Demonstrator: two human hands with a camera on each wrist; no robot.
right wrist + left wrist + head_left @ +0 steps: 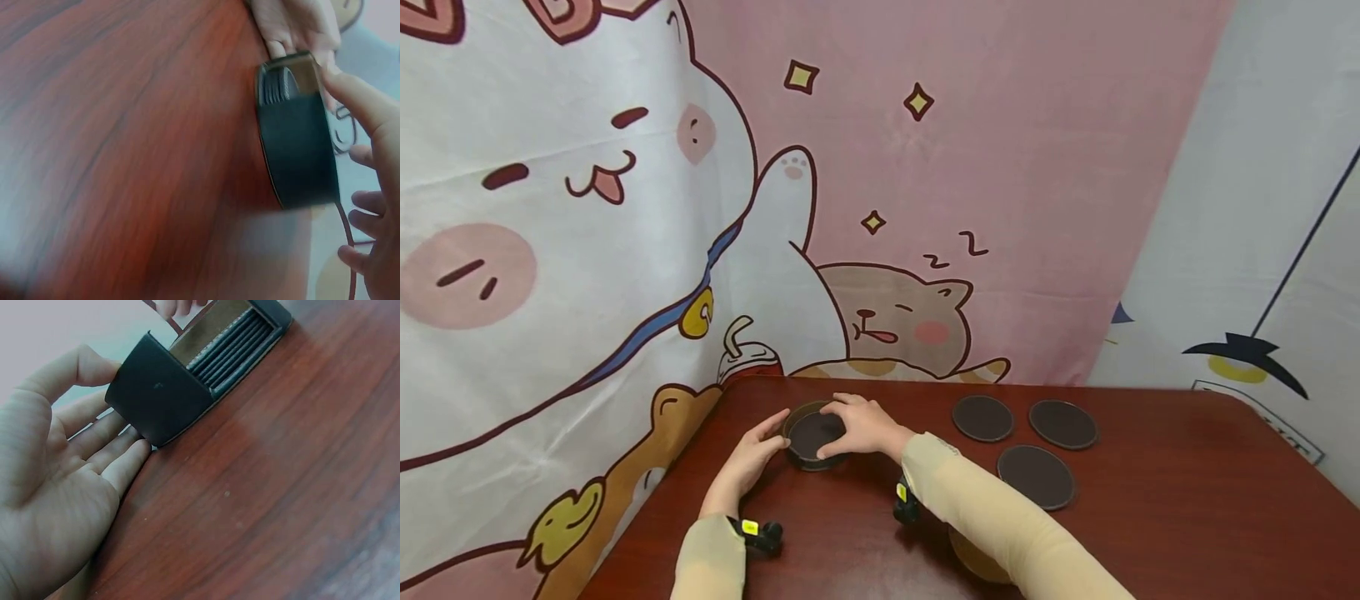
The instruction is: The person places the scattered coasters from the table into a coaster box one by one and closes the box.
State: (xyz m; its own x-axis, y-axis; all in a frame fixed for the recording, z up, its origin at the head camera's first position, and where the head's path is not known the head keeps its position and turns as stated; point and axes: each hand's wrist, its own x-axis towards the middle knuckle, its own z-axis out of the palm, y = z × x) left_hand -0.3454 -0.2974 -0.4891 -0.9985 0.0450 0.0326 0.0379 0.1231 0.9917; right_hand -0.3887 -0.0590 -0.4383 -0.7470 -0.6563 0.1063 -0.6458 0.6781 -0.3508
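Observation:
A round black coaster holder [808, 462] with a tan lining and side cutouts stands on the table, toward its left end. Dark round coasters [814, 433] lie stacked inside; their edges show through a cutout in the left wrist view. My left hand [752, 458] holds the holder's left side, thumb at the upper edge and fingertips low against the wall [159, 394]. Over its right side reaches my right hand [865, 425], fingers spread; one digit is right at the rim in the right wrist view, while the other fingers stand away from the wall [299, 150].
Three dark round coasters lie flat to the right: one at the back [982, 418], one farther right [1063, 424] and one nearer [1037, 477]. A tan-brown round piece [976, 557] is partly hidden under my right forearm. A cartoon-printed cloth [1015, 167] hangs behind the table.

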